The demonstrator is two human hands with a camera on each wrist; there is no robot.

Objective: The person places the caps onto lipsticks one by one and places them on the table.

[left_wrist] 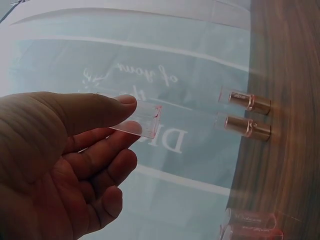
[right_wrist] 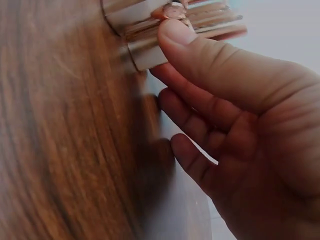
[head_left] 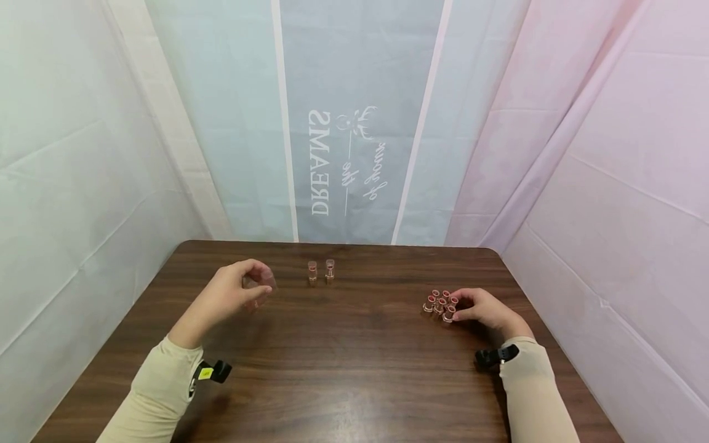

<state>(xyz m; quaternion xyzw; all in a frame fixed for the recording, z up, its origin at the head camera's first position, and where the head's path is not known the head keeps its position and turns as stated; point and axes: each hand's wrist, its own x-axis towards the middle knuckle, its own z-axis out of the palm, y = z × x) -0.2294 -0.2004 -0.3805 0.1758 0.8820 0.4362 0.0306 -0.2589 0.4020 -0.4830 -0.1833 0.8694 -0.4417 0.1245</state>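
My left hand (head_left: pixel 224 294) is raised over the left part of the table. It pinches a clear plastic lipstick cap (left_wrist: pixel 142 117) between thumb and fingertips. Right of that hand, two lipsticks with clear caps, one (head_left: pixel 312 272) beside the other (head_left: pixel 330 271), stand upright near the back edge. On the right, several uncapped lipsticks (head_left: pixel 440 304) with gold bases and red tops stand in a tight cluster. At their near right side, my right hand (head_left: pixel 487 307) pinches a lipstick (head_left: pixel 449 314) between thumb and forefinger. Its other fingers curl loosely, close to the tabletop.
Pinkish clear caps (left_wrist: pixel 252 225) lie at the bottom of the left wrist view. The brown wood table (head_left: pixel 343 363) ends at a printed cloth (head_left: pixel 360 74) behind, and pale cloth walls (head_left: pixel 626 203) rise at both sides. Each wrist wears a black camera strap (head_left: pixel 496 355).
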